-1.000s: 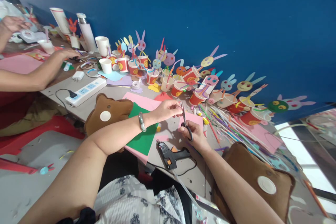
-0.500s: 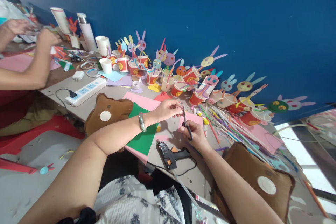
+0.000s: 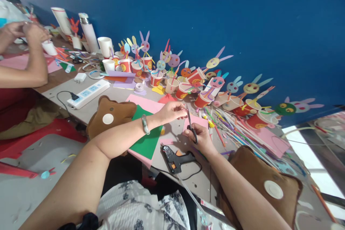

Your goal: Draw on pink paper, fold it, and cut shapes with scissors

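Observation:
My right hand (image 3: 201,137) grips a pair of scissors (image 3: 189,116) by the dark handles, blades pointing up and away from me. My left hand (image 3: 174,112) is closed in a pinch beside the blade tips; whatever sits between its fingertips is too small to make out. Under the scissors lies a pink paper sheet (image 3: 203,122). A black glue gun (image 3: 178,159) rests on the table between my forearms. Green paper (image 3: 147,142) is below my left wrist, on top of larger pink paper (image 3: 142,102).
Paper cups with rabbit figures (image 3: 183,90) line the blue wall. Pipe cleaners (image 3: 234,127) lie at right, near a brown cushion (image 3: 258,183). Another brown cushion (image 3: 118,109) and a power strip (image 3: 88,94) are at left. A co-worker's hands (image 3: 33,32) work beside a white cup (image 3: 49,47).
The co-worker's hands have come together, and a white cup now shows beside them. Purple and orange paper now lies where a light blue sheet showed. My hands look almost unmoved.

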A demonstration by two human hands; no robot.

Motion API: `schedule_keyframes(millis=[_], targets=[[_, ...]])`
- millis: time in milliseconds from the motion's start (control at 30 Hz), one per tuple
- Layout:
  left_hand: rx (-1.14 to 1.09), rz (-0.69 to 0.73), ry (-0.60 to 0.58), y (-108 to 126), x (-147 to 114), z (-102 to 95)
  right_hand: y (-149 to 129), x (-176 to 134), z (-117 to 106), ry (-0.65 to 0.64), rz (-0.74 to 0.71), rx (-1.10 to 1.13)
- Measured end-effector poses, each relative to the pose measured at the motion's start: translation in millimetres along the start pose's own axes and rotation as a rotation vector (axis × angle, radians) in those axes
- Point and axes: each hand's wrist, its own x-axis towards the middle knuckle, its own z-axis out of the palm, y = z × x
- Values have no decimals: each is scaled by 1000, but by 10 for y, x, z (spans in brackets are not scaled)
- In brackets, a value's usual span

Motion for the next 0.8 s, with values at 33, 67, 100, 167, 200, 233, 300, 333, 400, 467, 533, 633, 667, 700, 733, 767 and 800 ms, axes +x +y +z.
schedule_keyframes(millis=[33,67,100,167,200,233,300,333,400,467,533,633,667,700,733,767,800], targets=[[-1,1,-1,2,-1,-1,-2,-1,1,4,-5,-7],[-2,2,-2,4,-1,-2,-2,-2,1,7,-11,-17],[-2,4,-4,6,-2,-2,0,-3,1,11,-16,-28],[0,9,-7,8,-4,-3,9,-3,0,13,-21,-48],[1,12,-7,7,-4,-3,14,-2,-1,11,-20,-53],[2,14,-7,6,-4,-3,18,-2,-2,9,-20,-56],[1,19,-6,2,-3,-5,24,0,-4,5,-18,-60],[-1,21,-6,-1,-1,-6,25,0,-4,5,-18,-63],[-7,22,-8,-4,1,-9,23,-1,-4,6,-18,-67],[-14,21,-8,-4,1,-12,18,-3,-3,2,-18,-64],[-20,20,-9,0,-2,-13,14,-4,-2,0,-18,-57],[-25,19,-8,9,-7,-9,11,-4,-2,9,-17,-45],[-27,17,-4,11,-8,-7,9,-3,-2,14,-17,-42],[-27,15,1,12,-8,-4,6,-2,-2,16,-18,-40],[-26,12,5,13,-8,-3,3,-1,-1,15,-18,-41],[-24,10,7,12,-7,-1,0,0,-1,16,-17,-44],[-22,9,9,11,-6,0,-3,1,0,16,-17,-49]])
